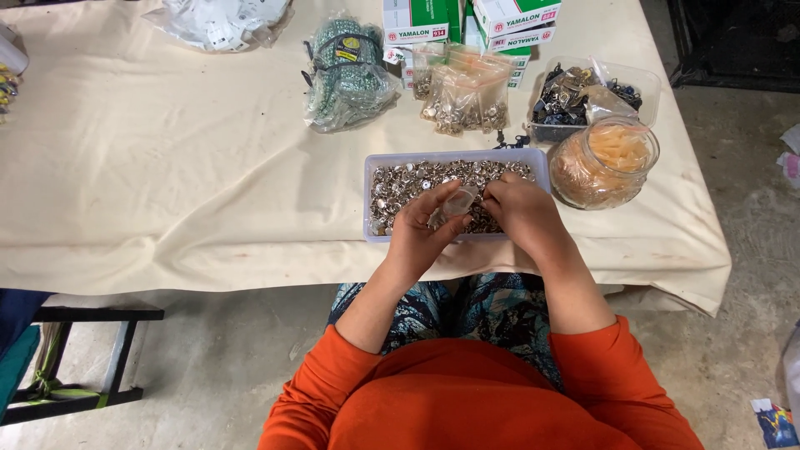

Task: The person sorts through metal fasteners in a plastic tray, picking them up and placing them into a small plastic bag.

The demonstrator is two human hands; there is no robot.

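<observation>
Hands over a tray of metal snaps on a cloth-covered bench [167, 167].
The clear tray [367, 200] sits at the bench's near edge, beside a jar [604, 162]. The left hand [421, 233] has its fingers closed on a small clear bag [457, 202] above the snaps [408, 179]; the right hand [521, 208] is curled with its fingertips at the bag.

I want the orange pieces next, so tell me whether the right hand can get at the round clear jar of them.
Probably yes. The right hand sits over the clear rectangular tray of silver metal fasteners, and the round clear jar stands just beside that tray on the same side, mouth open, nothing between them.
</observation>
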